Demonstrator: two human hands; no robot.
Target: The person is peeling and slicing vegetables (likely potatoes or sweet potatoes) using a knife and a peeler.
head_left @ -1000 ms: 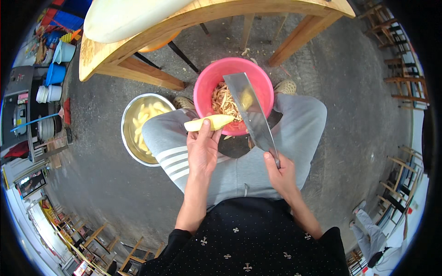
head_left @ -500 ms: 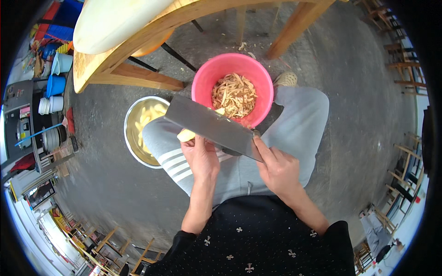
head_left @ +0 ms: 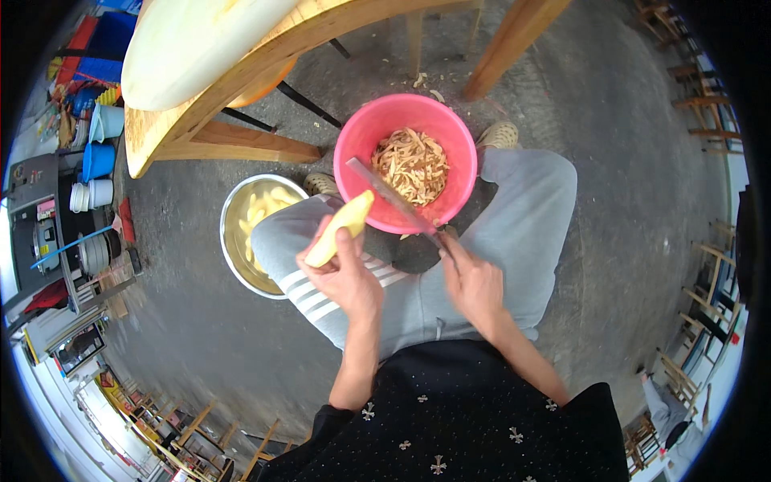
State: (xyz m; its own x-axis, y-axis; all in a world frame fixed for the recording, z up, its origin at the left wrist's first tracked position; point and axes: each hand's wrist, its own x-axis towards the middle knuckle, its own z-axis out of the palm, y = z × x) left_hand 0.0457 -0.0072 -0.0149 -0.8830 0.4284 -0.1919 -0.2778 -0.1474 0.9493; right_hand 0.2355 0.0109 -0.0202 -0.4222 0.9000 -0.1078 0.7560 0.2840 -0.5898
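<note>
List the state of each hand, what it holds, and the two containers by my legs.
Left hand: closed around the yellow piece.
Yellow piece: tilted, no skin visible on the side shown.
Right hand: gripping the cleaver.
Cleaver: held with its blade nearly edge-on to the camera.
Pink tub: upright, uncovered, partly filled with peelings.
Metal bowl: uncovered, holding pale yellow pieces.

Floor [head_left: 209, 353] grey, mottled. Wooden table [head_left: 144, 135] at upper left, edge bowed by the lens. Wooden chairs [head_left: 700, 103] line the right side, pale wall [head_left: 732, 189] behind.
</note>
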